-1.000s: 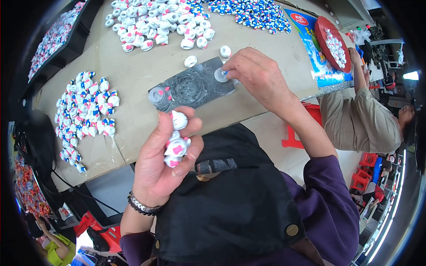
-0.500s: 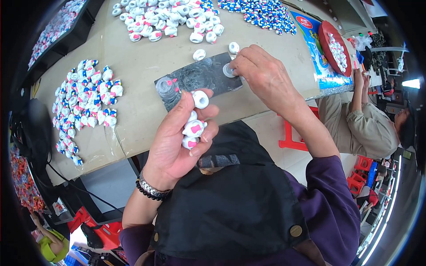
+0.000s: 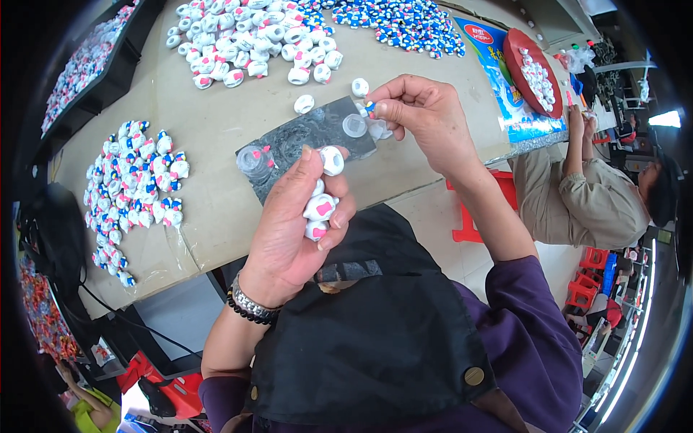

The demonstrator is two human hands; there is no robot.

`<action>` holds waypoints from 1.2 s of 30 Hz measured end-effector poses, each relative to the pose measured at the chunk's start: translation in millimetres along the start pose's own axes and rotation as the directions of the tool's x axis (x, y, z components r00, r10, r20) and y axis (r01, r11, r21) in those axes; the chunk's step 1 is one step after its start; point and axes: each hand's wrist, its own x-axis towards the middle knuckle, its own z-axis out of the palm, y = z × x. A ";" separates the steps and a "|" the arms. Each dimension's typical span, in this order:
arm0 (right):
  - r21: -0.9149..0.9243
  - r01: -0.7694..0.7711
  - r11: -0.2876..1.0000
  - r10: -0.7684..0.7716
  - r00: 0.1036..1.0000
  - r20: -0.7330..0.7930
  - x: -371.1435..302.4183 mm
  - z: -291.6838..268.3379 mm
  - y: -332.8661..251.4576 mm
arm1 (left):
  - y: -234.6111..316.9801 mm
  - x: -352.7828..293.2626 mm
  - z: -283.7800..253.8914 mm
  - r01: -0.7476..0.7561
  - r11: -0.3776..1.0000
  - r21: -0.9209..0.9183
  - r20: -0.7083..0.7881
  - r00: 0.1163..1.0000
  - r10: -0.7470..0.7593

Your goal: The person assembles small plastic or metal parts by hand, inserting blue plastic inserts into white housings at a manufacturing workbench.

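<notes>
My left hand (image 3: 285, 216) is closed around several small white figurine heads. The topmost white head (image 3: 332, 161) sits at the thumb and forefinger with its round hole facing up; a lower head (image 3: 320, 208) shows a pink patch. My right hand (image 3: 433, 126) pinches a small blue-and-yellow figurine body (image 3: 370, 108) between thumb and forefinger. That body is just above a clear round dish (image 3: 354, 125) on the right end of a dark grey slab (image 3: 307, 133). On the slab's left end sits another clear dish (image 3: 253, 160), with small pink pieces beside it.
Joined figurines (image 3: 133, 180) lie heaped at left. Loose white heads (image 3: 249, 43) are piled at the back, beside small blue bodies (image 3: 408, 29). A red plate (image 3: 514, 65) of white pieces rests on a blue packet (image 3: 498, 108). Another person (image 3: 585, 195) sits at right.
My right hand has lifted slightly off the clear dish, turned, and now shows a blue body in its pinch. The left hand keeps the white heads. The view has shifted slightly.
</notes>
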 end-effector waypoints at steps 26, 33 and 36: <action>0.205 0.206 0.957 -0.207 0.978 -0.016 -37.2 28.8 -10.6 | -17.1 15.1 10.6 -0.289 0.914 0.286 0.022 0.955 0.295; -0.018 0.324 0.946 -0.324 0.946 -0.007 -39.4 28.1 -6.0 | -27.7 17.0 6.5 -0.387 0.854 0.346 0.057 0.918 0.393; -0.125 0.464 0.877 -0.466 0.885 0.019 -40.7 29.0 -10.9 | -27.0 17.6 6.4 -0.502 0.761 0.411 0.139 0.859 0.492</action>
